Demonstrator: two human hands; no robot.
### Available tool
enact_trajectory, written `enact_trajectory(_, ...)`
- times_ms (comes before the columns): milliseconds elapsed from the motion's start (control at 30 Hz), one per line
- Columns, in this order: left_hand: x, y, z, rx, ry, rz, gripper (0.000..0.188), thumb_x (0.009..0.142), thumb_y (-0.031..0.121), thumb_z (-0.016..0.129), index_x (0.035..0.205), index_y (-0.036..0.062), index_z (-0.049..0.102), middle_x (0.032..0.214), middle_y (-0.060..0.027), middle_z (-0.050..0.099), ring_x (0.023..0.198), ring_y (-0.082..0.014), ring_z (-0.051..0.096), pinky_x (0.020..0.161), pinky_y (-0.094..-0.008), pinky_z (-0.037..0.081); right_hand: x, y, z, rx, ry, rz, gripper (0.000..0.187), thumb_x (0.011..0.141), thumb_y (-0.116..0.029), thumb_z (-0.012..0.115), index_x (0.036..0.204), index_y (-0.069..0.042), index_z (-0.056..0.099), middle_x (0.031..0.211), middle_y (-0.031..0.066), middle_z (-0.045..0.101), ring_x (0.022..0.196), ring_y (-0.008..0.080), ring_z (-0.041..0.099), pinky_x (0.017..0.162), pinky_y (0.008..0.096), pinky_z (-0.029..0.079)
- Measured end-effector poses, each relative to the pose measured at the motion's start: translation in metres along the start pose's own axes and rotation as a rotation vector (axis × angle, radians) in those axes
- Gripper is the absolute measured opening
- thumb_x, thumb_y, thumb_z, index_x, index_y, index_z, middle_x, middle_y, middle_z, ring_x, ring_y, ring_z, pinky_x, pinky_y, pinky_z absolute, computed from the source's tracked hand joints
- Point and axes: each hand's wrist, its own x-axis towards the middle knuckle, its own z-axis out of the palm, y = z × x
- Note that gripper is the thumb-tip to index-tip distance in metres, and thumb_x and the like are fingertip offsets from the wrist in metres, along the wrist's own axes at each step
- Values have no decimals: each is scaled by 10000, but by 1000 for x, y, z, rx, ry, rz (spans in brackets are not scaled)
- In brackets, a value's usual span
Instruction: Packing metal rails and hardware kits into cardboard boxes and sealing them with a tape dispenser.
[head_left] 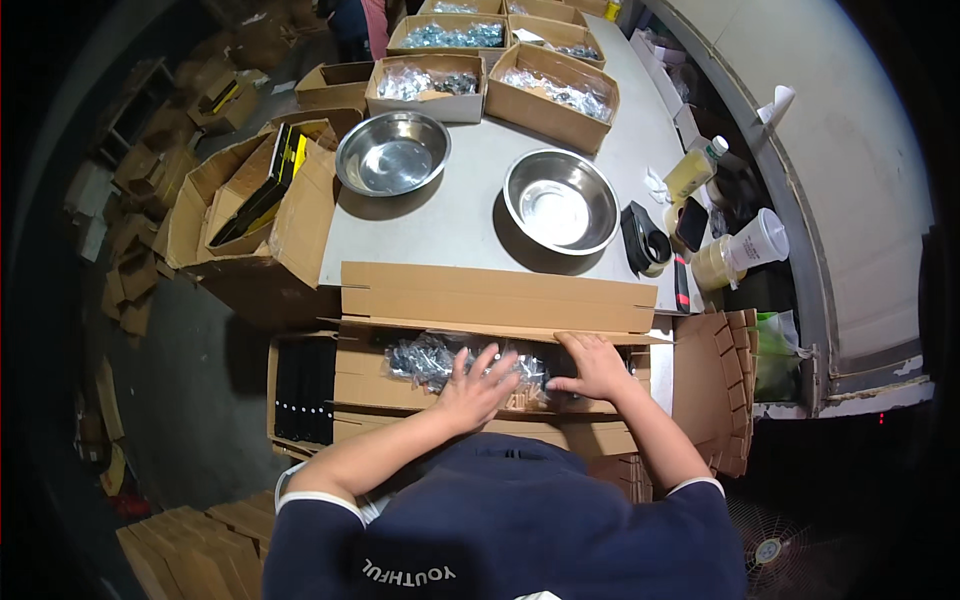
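Right in front of me lies a long cardboard box (500, 297), its far flap standing up. Clear plastic bags (425, 358) with small shiny parts fill the middle of it. My left hand (478, 388) rests over these bags, fingers spread, holding nothing. At the box's far right side is my right hand (597, 370); its fingers lie along the flap's fold and its thumb points left toward the bags. What lies beneath both palms is hidden.
Two steel bowls (568, 203) stand on the white table (455, 235), with boxes of bagged parts (552, 92) behind them. A tape dispenser (645, 240), a bottle (697, 168) and a plastic cup (758, 240) line the right side. Flattened cartons (715, 385) lean at the right.
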Motion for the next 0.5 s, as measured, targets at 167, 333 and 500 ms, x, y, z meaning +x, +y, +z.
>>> enact_trajectory(167,-25,4,51,42,287,312,124,796,262,598,843,220,705,1097,39,591,1187,-161,462,1065,-553,136,18,5,1,19,210,126,751,786,-582,661,1291,-43,527,1254,166,581,1218,326,502,1049,449,345)
enact_trajectory(333,11,-20,6,-351,-110,215,147,810,270,660,737,149,701,917,7,645,1056,-174,523,976,-422,318,26,16,-5,97,87,102,801,790,-637,633,1296,-25,521,1266,196,578,1227,348,508,1067,461,330)
enact_trajectory(500,69,-74,-7,-636,-353,174,266,821,275,671,745,22,639,814,-143,629,807,-347,621,716,-433,495,18,11,-18,96,-106,-7,1160,547,-743,752,1356,20,422,1259,251,559,1228,384,503,1043,484,365)
